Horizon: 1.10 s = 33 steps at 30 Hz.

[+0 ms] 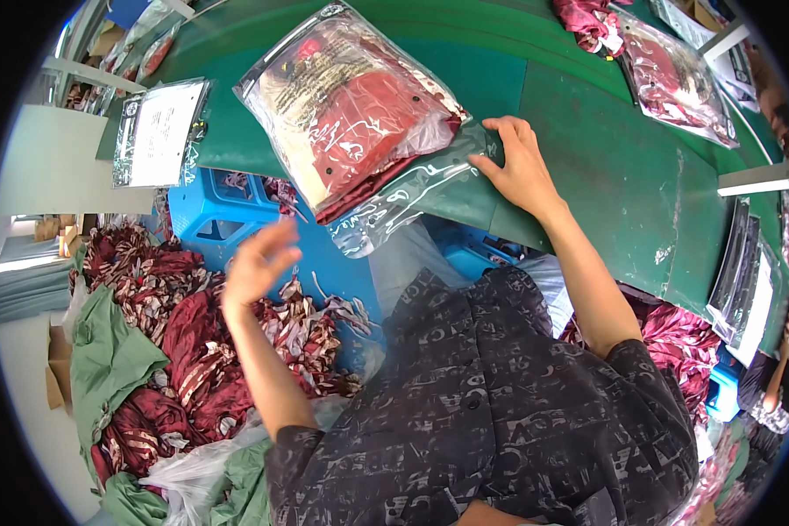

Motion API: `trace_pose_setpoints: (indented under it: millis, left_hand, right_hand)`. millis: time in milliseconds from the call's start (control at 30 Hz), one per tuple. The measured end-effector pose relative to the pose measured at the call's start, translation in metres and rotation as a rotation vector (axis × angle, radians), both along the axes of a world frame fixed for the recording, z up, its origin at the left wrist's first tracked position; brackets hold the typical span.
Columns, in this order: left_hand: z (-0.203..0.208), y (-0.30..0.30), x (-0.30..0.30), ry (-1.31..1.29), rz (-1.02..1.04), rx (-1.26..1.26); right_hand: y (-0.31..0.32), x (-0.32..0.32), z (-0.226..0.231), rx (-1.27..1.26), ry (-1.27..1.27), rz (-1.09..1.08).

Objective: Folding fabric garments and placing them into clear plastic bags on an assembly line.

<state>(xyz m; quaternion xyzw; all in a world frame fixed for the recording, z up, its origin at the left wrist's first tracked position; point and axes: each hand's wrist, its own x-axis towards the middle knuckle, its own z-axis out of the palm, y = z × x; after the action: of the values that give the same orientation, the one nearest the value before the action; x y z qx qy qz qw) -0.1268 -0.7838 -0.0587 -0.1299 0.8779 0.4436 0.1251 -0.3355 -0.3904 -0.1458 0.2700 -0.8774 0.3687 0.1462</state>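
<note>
A clear plastic bag (351,114) holding a folded dark red garment lies on the green table (605,158), its open flap hanging over the near edge. My right hand (517,162) presses flat on that flap at the table edge, fingers spread. My left hand (259,263) hovers in the air below the table, open and blurred, holding nothing. It is above a heap of dark red patterned garments (202,342) lying low on my left.
A blue plastic crate (210,215) stands under the table edge. A stack of flat clear bags with white inserts (158,131) lies at the table's left. Another bagged red garment (675,79) sits far right. More flat bags (749,289) hang at the right edge.
</note>
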Motion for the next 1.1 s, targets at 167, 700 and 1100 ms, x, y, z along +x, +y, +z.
trace_pose_setpoints:
  millis: [167, 700, 1100]
  left_hand:
    - [0.061, 0.070, -0.141, 0.677, -0.438, -0.578]
    - [-0.029, 0.127, -0.175, 0.708, -0.604, -0.755]
    - [-0.017, 0.131, -0.176, 0.660, -0.570, -0.657]
  right_hand:
    - [-0.035, 0.010, 0.022, 0.210, -0.223, -0.275]
    - [-0.010, 0.028, 0.033, -0.233, -0.383, 0.128]
    - [-0.023, 0.011, 0.020, 0.432, 0.335, 0.130]
